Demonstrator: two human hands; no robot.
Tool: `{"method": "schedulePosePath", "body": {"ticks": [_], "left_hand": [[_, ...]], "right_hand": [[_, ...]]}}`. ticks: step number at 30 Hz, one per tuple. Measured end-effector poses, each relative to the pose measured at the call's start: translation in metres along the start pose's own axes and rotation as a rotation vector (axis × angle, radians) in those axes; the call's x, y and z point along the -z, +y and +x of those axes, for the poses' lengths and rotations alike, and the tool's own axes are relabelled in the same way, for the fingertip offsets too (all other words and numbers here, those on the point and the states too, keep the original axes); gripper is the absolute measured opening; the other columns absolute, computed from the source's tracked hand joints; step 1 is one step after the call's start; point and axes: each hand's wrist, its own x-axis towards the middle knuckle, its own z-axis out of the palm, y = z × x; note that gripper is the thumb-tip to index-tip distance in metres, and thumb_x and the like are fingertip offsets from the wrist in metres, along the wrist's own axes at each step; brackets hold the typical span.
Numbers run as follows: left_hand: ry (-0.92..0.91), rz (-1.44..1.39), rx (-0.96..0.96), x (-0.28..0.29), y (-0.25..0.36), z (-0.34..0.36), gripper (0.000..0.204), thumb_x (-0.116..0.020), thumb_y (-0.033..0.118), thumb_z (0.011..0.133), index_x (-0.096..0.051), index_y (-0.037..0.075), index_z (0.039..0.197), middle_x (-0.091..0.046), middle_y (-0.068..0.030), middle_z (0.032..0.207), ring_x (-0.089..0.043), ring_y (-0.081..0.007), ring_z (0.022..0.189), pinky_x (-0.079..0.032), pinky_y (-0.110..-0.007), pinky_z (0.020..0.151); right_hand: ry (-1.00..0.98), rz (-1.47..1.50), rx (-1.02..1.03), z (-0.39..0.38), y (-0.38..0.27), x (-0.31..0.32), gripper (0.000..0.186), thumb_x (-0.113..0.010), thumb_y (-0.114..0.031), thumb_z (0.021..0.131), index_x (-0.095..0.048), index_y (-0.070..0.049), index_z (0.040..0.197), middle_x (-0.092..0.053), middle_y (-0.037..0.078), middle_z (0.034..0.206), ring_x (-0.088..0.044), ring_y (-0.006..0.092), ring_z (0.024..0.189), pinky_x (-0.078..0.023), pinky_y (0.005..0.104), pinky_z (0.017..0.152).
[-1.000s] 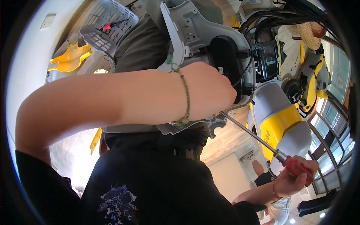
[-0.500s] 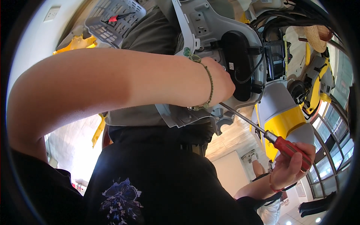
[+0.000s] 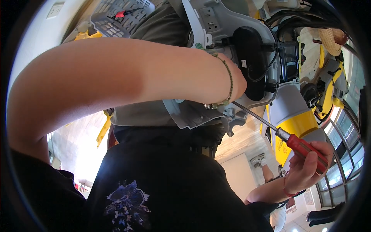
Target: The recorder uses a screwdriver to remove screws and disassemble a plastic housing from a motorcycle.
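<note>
My left hand lies over the grey molded plastic body part, beside a long black box with a cable; its fingers are hidden from view. A green beaded bracelet circles that wrist. My right hand grips the red handle of a screwdriver at the lower right. The long metal shaft runs up-left toward the underside of my left hand, where its tip is hidden. The grey part rests across dark grey fabric in front of my body.
A grey perforated basket holds a red-and-black tool. Yellow panels, a grey-and-yellow body piece, a yellow scooter and a straw hat surround me. Another person's leg shows at the lower right, near metal-framed windows.
My left forearm and hand, with the grey part behind them, appear higher and farther right in the picture. The screwdriver and my right hand have shifted slightly, still together.
</note>
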Motion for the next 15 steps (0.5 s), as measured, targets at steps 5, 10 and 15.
{"method": "schedulePosePath", "body": {"ticks": [5,10,15], "left_hand": [[0.052,-0.056,-0.03,-0.002,-0.003,0.001,0.018,-0.056,0.011,0.077,-0.066,0.004,0.091,-0.066,-0.0112,0.091,-0.064,-0.0295,0.086,-0.053,-0.038,0.071],[0.461,-0.463,-0.09,0.011,-0.009,-0.036,0.02,-0.056,0.015,0.078,-0.066,0.003,0.089,-0.065,-0.0128,0.087,-0.063,-0.0319,0.079,-0.05,-0.04,0.069],[0.919,-0.738,-0.044,-0.009,-0.046,-0.088,0.021,-0.051,0.019,0.086,-0.066,0.004,0.093,-0.062,-0.0036,0.077,-0.051,-0.0124,0.064,-0.039,-0.024,0.058]], "right_hand": [[-0.058,-0.021,0.032,0.007,-0.006,0.003,0.042,-0.065,-0.041,0.073,-0.051,-0.006,0.092,-0.052,0.002,0.064,-0.054,0.0089,0.043,-0.047,0.0157,0.044],[-0.272,0.002,0.053,0.012,-0.015,0.007,0.042,-0.065,-0.034,0.072,-0.049,-0.001,0.093,-0.051,0.006,0.077,-0.054,0.0125,0.051,-0.045,0.0188,0.052],[-0.37,-0.076,0.343,0.034,-0.002,0.014,0.044,-0.067,-0.033,0.073,-0.048,-0.002,0.096,-0.05,0.011,0.085,-0.049,0.0141,0.068,-0.041,0.0213,0.055]]}}
